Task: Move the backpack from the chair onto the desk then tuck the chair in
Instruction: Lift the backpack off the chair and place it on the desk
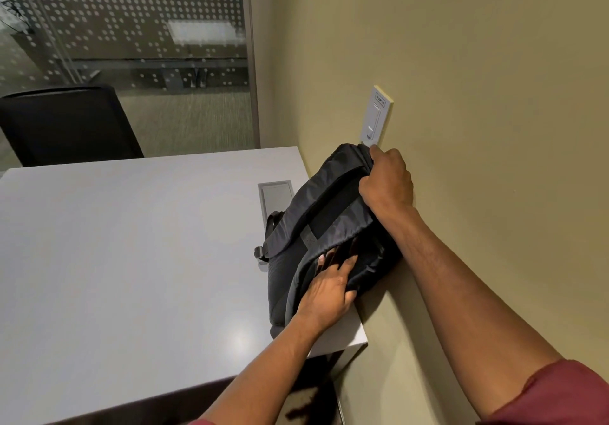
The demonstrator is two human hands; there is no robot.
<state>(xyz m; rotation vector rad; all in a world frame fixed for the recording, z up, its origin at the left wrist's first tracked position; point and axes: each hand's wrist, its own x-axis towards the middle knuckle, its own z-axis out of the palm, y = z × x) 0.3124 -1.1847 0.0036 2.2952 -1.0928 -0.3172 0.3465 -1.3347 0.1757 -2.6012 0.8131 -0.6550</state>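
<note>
A black backpack [324,223] lies on the right side of the white desk [131,253], pressed against the beige wall. My right hand [389,182] grips its far top end near the wall. At the bag's near end my left hand [331,288] presses on the fabric, fingers partly tucked into a fold. A strap with a buckle hangs off the bag's left side onto the desk. The chair the bag came from is out of view.
A grey cable hatch [276,198] is set into the desk just left of the backpack. A white wall plate [377,116] sits above the bag. A black office chair [67,124] stands at the desk's far side, in front of a dotted glass partition.
</note>
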